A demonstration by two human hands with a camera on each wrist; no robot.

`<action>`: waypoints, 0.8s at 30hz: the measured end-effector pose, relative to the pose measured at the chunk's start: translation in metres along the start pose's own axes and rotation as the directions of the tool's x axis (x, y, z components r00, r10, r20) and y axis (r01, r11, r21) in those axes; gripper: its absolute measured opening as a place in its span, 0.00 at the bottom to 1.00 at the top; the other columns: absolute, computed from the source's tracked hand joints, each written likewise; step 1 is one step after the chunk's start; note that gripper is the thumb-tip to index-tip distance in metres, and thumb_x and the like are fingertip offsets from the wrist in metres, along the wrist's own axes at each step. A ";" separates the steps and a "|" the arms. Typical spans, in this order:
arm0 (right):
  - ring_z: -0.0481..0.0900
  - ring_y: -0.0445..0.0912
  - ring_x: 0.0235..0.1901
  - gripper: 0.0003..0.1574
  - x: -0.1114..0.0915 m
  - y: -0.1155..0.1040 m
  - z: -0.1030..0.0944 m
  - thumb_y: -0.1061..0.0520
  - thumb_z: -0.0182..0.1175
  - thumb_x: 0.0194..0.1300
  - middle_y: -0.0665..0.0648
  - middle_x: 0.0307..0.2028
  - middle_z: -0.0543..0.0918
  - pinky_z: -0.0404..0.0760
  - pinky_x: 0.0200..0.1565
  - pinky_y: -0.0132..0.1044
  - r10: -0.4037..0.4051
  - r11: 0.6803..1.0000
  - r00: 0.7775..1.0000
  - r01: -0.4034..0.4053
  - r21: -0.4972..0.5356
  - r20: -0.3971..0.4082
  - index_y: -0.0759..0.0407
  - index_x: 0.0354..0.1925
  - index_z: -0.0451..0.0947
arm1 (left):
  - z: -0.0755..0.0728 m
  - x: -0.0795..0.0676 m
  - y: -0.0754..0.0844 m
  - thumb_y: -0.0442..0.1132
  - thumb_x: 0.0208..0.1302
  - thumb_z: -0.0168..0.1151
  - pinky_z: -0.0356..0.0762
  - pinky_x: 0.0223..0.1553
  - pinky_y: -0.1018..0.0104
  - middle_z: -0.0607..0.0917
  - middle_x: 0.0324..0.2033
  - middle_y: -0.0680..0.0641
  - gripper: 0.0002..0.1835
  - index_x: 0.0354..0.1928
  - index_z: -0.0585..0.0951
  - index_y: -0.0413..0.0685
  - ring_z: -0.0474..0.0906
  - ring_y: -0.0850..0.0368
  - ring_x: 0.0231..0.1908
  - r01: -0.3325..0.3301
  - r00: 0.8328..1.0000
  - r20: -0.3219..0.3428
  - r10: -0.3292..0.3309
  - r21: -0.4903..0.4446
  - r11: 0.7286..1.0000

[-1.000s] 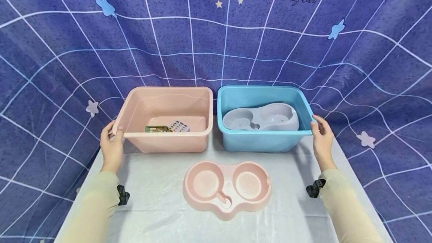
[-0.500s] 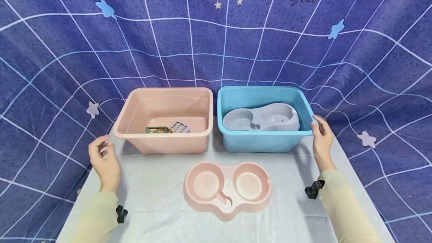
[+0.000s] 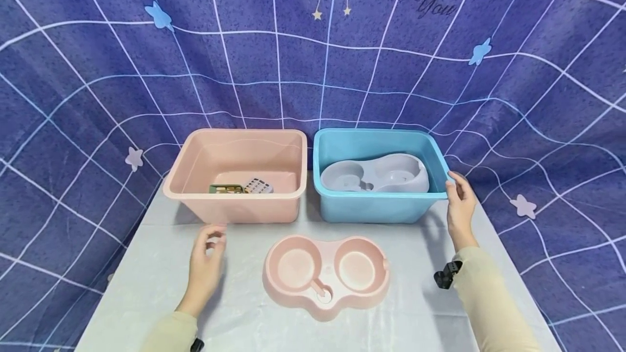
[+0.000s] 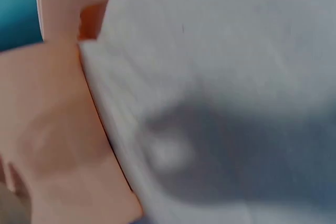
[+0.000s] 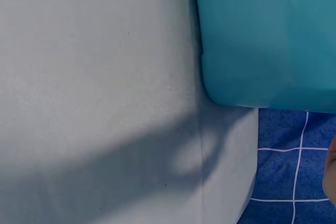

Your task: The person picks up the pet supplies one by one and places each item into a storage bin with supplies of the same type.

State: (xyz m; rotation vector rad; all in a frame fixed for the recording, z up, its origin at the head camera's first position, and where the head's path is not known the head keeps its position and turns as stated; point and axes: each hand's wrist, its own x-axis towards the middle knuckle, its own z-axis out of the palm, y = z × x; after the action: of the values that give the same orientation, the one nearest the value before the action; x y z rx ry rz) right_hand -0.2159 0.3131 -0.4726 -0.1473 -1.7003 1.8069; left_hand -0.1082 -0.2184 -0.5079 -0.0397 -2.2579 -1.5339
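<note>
My left hand (image 3: 205,262) is in front of the pink plastic tub (image 3: 244,209), its fingers loosely bent with nothing between them. At the right front corner of the blue tub (image 3: 374,209), my right hand (image 3: 461,205) pinches the rim with thumb and fingers. A grey double pet bowl (image 3: 374,171) lies inside the blue tub. On the table between my hands sits a pink double pet bowl (image 3: 329,266). The left wrist view catches the pink tub's wall (image 4: 58,103); the right wrist view shows the blue tub's side (image 5: 268,40) and an edge of my hand.
Inside the pink tub lie a green slotted piece (image 3: 226,189) and a pale slotted piece (image 3: 258,186), partly hidden by the front wall. Both tubs stand side by side at the back of the white-covered table (image 3: 391,319), before a blue grid-patterned curtain (image 3: 313,58).
My left hand has let go of the pink tub's left front corner, drawn back, then swung right to before its front wall. My right hand stays at the blue tub's rim.
</note>
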 end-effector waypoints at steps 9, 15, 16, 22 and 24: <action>0.70 0.43 0.52 0.19 0.000 -0.003 -0.001 0.66 0.55 0.64 0.58 0.52 0.74 0.66 0.52 0.24 0.005 0.999 1.000 -0.004 -0.040 0.023 0.73 0.52 0.73 | 0.026 -0.020 -0.001 0.56 0.66 0.50 0.67 0.52 0.44 0.61 0.62 0.44 0.31 0.67 0.59 0.51 0.61 0.47 0.59 0.278 0.828 0.433 -0.356 0.236 0.931; 0.70 0.42 0.53 0.19 0.001 0.000 -0.001 0.65 0.55 0.64 0.59 0.53 0.74 0.66 0.52 0.25 0.005 0.999 1.000 -0.004 -0.041 0.030 0.73 0.52 0.73 | 0.039 -0.028 -0.003 0.57 0.64 0.53 0.62 0.55 0.39 0.61 0.62 0.39 0.37 0.67 0.58 0.43 0.59 0.42 0.60 0.296 0.777 0.477 -0.410 0.299 0.907; 0.71 0.42 0.52 0.19 0.001 0.000 -0.001 0.65 0.55 0.64 0.61 0.53 0.74 0.66 0.52 0.25 0.005 0.999 1.000 -0.004 -0.035 0.025 0.74 0.52 0.73 | 0.040 -0.029 -0.004 0.56 0.64 0.53 0.62 0.55 0.39 0.62 0.62 0.39 0.37 0.67 0.58 0.43 0.59 0.42 0.60 0.300 0.773 0.479 -0.415 0.300 0.906; 0.72 0.41 0.51 0.20 0.000 0.000 -0.002 0.65 0.56 0.63 0.62 0.53 0.74 0.67 0.51 0.24 0.015 0.998 1.000 -0.015 -0.054 0.001 0.73 0.52 0.73 | 0.049 -0.034 -0.009 0.56 0.63 0.55 0.64 0.54 0.43 0.66 0.59 0.39 0.37 0.66 0.60 0.40 0.62 0.44 0.58 0.331 0.758 0.475 -0.446 0.309 0.892; 0.72 0.41 0.52 0.20 0.001 0.000 -0.001 0.65 0.56 0.63 0.64 0.54 0.73 0.67 0.52 0.25 0.019 0.999 1.000 -0.019 -0.045 0.003 0.74 0.53 0.72 | 0.052 -0.034 -0.011 0.55 0.63 0.55 0.63 0.55 0.43 0.66 0.59 0.39 0.37 0.66 0.60 0.39 0.62 0.44 0.57 0.339 0.756 0.472 -0.454 0.311 0.888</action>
State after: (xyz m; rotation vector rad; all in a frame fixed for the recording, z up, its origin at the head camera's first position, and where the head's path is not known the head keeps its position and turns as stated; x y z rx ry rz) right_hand -0.2162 0.3149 -0.4723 -0.1800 -1.7477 1.7845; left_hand -0.0957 -0.1690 -0.5454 0.0971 -3.0302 -1.6287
